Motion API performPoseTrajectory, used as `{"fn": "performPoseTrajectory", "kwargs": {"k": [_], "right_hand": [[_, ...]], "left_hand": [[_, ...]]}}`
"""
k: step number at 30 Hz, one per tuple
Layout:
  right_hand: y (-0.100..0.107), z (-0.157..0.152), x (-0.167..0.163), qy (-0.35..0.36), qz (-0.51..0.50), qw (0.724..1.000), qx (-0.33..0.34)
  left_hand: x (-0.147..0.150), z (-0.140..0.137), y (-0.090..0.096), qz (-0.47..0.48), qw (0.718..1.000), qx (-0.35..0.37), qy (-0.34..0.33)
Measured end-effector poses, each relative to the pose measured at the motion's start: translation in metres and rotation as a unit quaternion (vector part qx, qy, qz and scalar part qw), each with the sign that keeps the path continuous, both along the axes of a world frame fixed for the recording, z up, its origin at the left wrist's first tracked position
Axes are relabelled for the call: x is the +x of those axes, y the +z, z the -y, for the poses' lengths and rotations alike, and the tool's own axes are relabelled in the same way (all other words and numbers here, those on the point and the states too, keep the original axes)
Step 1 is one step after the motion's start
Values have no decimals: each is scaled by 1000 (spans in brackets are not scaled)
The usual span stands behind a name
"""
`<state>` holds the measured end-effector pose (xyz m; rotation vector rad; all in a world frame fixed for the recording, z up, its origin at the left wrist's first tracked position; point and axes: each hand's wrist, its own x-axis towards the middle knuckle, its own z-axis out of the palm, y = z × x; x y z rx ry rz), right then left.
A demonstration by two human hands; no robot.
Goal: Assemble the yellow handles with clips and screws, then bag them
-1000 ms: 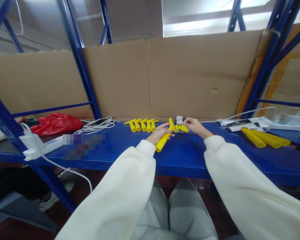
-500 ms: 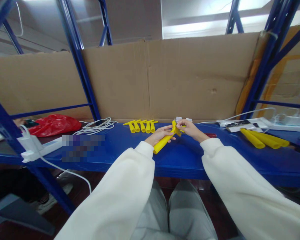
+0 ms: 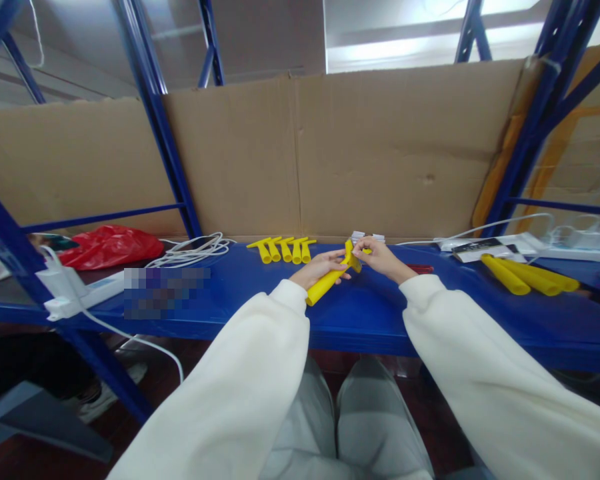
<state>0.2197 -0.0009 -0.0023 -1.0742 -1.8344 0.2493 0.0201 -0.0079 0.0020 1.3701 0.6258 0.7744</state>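
Brown cardboard (image 3: 230, 167) backs the whole workplace, set behind a blue metal rack (image 3: 167, 140) whose posts rise at both sides. In front of it stretches the blue counter (image 3: 380, 327). Taking the two hands as the centre of the clock, a red bag (image 3: 113, 247) lies at nine o'clock, with coiled white cable (image 3: 205, 250) nearer in on the same line. At three o'clock, well apart from the hands, several yellow tubes (image 3: 505, 277) lie side by side.

The left hand (image 3: 323, 268) grips a yellow tool (image 3: 323, 288) over the middle of the counter; its round handle points to eight o'clock and its flat head to two. The right hand (image 3: 380, 255) has its fingers drawn together at the head — whether they pinch the head or some small part, I cannot tell. Just beyond the left hand, at ten o'clock, stands a neat row of yellow T-shaped pieces (image 3: 297, 254). Smaller white pieces (image 3: 379, 237) sit near one o'clock, partly behind the right hand, and a thin red item (image 3: 423, 269) lies at three.

The likely trouble is twisting: only one hand surrounds the smooth handle, so a sideways push on the head could roll it in the palm. A slipping fingertip could also knock the white pieces — they are close behind the knuckles.
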Motion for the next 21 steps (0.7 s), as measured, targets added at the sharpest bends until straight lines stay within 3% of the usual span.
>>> {"fn": "performPoseTrajectory", "kwargs": {"k": [9, 15, 21], "right_hand": [[-2, -2, -2, -35, 0, 999, 8], [-7, -4, -2, -40, -94, 992, -68], [-2, 3, -2, -19, -98, 991, -93]], "left_hand": [[0, 3, 1, -6, 1000, 4, -2], [0, 1, 0, -11, 1000, 18, -2], [0, 4, 3, 1, 1000, 16, -4]]}}
